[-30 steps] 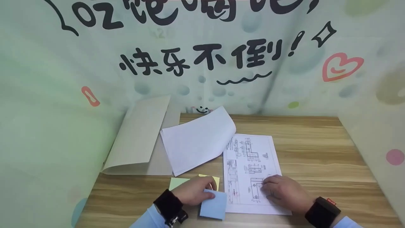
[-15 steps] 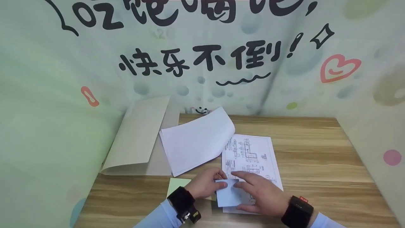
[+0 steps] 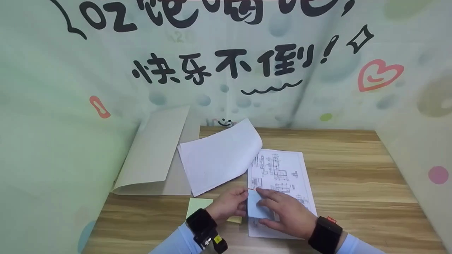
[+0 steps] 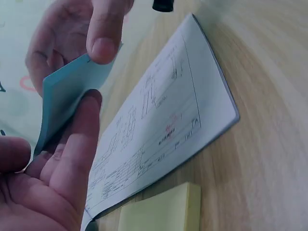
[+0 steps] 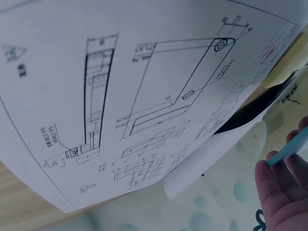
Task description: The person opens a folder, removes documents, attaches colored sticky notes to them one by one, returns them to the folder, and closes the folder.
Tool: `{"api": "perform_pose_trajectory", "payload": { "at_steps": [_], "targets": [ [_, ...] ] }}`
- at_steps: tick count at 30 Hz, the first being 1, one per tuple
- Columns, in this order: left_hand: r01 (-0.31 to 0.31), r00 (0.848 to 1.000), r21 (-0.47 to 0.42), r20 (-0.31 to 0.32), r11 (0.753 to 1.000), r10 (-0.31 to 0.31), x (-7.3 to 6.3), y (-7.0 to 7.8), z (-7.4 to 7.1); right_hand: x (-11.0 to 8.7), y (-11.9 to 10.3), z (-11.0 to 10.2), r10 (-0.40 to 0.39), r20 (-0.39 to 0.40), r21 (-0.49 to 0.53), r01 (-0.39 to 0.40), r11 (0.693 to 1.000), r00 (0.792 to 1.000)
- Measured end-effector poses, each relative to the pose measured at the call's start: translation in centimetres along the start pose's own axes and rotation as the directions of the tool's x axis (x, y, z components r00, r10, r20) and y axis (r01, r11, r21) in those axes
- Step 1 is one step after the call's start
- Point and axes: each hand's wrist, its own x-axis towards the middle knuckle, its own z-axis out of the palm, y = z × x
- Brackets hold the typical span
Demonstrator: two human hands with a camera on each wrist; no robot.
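A light blue sticky-note pad (image 3: 259,208) is held over the lower left of a printed technical drawing (image 3: 279,165). My left hand (image 3: 227,204) grips the pad's left edge; the left wrist view shows a finger lying against its face. From the other side, my right hand (image 3: 291,215) holds the pad, fingers near the top edge and thumb near the bottom. In the left wrist view the pad (image 4: 72,91) is tilted, with the right thumb on its edge. Beneath my left hand lie a yellow sticky-note pad (image 3: 235,219) and a pale green one (image 3: 197,206), both partly covered.
A beige folder (image 3: 155,151) stands half open at the back left. White sheets (image 3: 219,158) with a curled corner lean across it and overlap the drawing's far left corner. Printed fabric walls (image 3: 226,63) border the wooden table (image 3: 353,183) at the back and sides.
My left hand has carried the blue pad rightward over the drawing. My right hand has left its place on the drawing, moved left and taken hold of the pad, which has changed its tilt.
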Motion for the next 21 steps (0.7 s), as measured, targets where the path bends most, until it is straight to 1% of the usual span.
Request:
{"api": "perform_pose_trajectory", "payload": {
  "at_steps": [2, 4, 13, 21],
  "targets": [
    [0.014, 1.0, -0.041, 0.005, 0.999, -0.014, -0.05, -0.11, 0.01, -0.07, 0.12, -0.04, 0.023, 0.022, 0.025, -0.024, 0.999, 0.999],
    [0.014, 1.0, -0.058, 0.008, 0.998, -0.014, -0.09, -0.17, 0.02, -0.15, 0.22, -0.07, 0.037, 0.041, 0.05, -0.039, 0.998, 0.998],
    [0.021, 1.0, -0.061, 0.008, 0.998, -0.02, -0.14, -0.13, -0.01, -0.23, 0.46, -0.13, 0.066, 0.083, 0.126, -0.076, 0.989, 0.994],
    [0.007, 1.0, -0.058, 0.002, 0.998, -0.007, -0.15, -0.21, 0.07, -0.28, 0.55, -0.07, 0.052, 0.075, 0.125, -0.062, 0.99, 0.996]
  ]
}}
